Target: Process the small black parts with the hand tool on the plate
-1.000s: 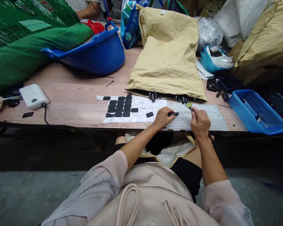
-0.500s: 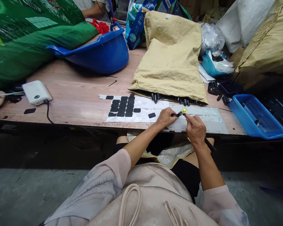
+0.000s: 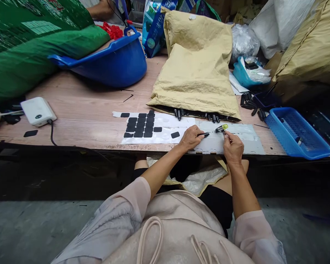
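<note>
My left hand (image 3: 190, 137) rests at the table's front edge, fingers closed on a small black stick-shaped part (image 3: 203, 134) that points right. My right hand (image 3: 232, 147) is pinched on a thin tool whose yellow-green tip (image 3: 222, 128) sits just right of that part, a small gap between them. Both hands are over a white backing sheet (image 3: 247, 141). Left of them lies a white sheet with several black rectangular pads (image 3: 141, 125), and one loose pad (image 3: 175, 134) lies near my left hand.
A tan paper sack (image 3: 198, 69) lies behind the hands, with black parts (image 3: 198, 114) spilling from its mouth. A blue basket (image 3: 297, 134) stands at the right, a blue basin (image 3: 112, 60) and a green bag (image 3: 30, 47) at back left, a white device (image 3: 38, 111) with cable at left.
Half a second ago the yellow-green tip touched the end of the black part; now my right hand has drawn it a little to the right, apart from the part. My left hand stays put.
</note>
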The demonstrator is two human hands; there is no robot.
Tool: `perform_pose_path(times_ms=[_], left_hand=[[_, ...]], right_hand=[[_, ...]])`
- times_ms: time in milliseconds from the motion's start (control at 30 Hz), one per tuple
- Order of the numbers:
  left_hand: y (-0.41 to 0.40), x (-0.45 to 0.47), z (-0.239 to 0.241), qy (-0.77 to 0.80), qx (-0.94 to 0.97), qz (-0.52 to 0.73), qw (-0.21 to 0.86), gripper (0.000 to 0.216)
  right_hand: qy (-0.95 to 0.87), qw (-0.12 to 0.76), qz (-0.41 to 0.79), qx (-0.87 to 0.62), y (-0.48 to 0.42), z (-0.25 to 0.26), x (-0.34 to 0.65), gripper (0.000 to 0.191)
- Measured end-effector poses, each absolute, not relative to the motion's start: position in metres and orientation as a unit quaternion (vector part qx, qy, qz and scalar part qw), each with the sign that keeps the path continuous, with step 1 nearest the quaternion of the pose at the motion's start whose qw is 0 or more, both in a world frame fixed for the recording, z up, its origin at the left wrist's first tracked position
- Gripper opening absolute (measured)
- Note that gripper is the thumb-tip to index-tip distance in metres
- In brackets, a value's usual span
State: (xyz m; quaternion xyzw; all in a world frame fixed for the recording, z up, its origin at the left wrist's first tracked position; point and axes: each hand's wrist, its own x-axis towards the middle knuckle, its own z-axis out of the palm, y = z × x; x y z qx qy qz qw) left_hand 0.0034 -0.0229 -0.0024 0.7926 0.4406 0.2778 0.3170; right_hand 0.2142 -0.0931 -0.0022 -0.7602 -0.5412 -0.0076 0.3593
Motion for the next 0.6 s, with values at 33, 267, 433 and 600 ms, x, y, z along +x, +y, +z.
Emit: perform_pose_path(times_ms=[33, 267, 433, 600], left_hand=[[-0.0233, 0.0039, -0.0025, 0.443, 0.792, 0.276, 0.317, 0.023], [-0.0254, 0.0068, -0.0047, 0.438, 0.802, 0.269, 0.303, 0.024], [-0.0254, 0.0077, -0.0052, 0.439, 0.808, 0.261, 0.293, 0.024], [-0.0253, 0.0079, -0.0048, 0.440, 0.811, 0.255, 0.289, 0.025]], right_hand=[[-0.536, 0.361, -0.001, -0.763, -0.0929, -0.0021, 0.2139, 0.041], [-0.526, 0.348, 0.011, -0.776, -0.0934, 0.0014, 0.2091, 0.040], [-0.534, 0.337, 0.004, -0.776, -0.0937, 0.0001, 0.2086, 0.040], [-0.535, 0.339, -0.007, -0.774, -0.0939, 0.0002, 0.2080, 0.042]])
